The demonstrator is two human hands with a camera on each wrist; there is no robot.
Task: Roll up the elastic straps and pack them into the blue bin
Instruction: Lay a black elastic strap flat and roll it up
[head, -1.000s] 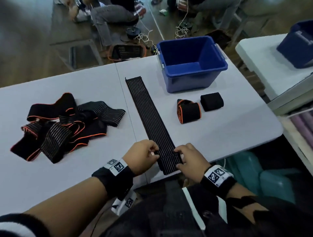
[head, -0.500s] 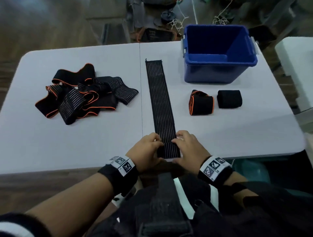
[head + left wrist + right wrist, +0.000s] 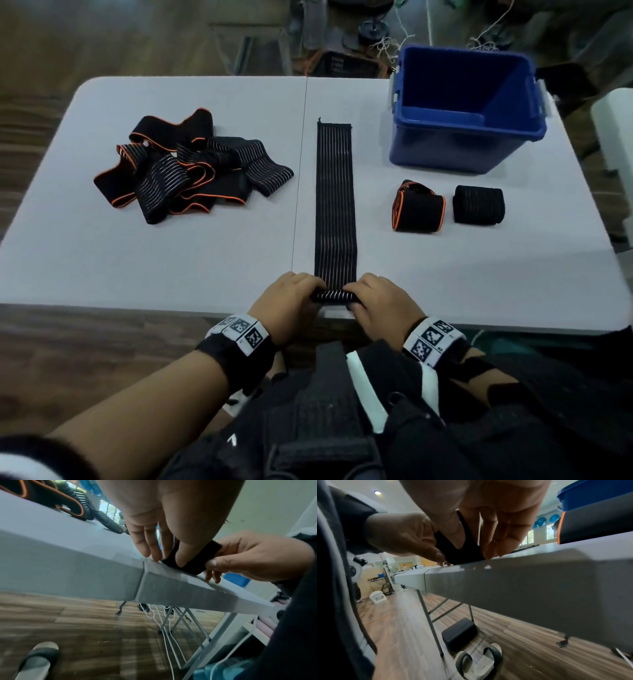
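A long black ribbed elastic strap lies flat down the middle of the white table. Its near end is turned over into a small roll at the table's front edge. My left hand pinches the roll's left end and my right hand pinches its right end. The wrist views show the roll gripped between thumbs and fingers. The blue bin stands at the far right; what shows of its inside is bare. Two rolled straps, one orange-edged and one black, lie in front of it.
A tangled pile of several unrolled black and orange-edged straps lies on the left half of the table. Another white table edge shows at the far right. Slippers and a dark block sit on the floor under the table.
The strap's near end has been turned over into a small roll between both hands; a second ago it lay flat. The head view has swung to look straight down the table.
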